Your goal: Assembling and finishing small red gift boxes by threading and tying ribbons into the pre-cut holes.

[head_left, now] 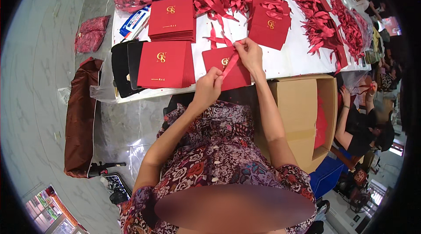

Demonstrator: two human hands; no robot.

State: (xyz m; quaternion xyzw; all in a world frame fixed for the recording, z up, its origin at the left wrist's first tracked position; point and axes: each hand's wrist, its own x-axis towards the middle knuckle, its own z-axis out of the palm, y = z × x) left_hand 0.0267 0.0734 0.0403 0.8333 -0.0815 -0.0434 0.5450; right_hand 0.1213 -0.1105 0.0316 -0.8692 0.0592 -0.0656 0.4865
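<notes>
Left hand (208, 87) pinches the red ribbon (231, 65) low, right hand (250, 56) pinches it higher; fingers narrow on it, exact grip hidden behind knuckles. Ribbon runs over the bag (239, 79), at bench (202, 32) front edge, covering part of its gold print. Red stuff (321, 122) in box (296, 104), maybe more bags, partly hidden. Co-worker (362, 124) at right, blurred.

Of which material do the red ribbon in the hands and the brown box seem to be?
Red ribbon: probably satin-like fabric, slightly shiny; a thin, flat strip catching light; exact fibre unclear.
Brown box: most likely matte cardboard, judging by dull, stiff tan panels.
</notes>
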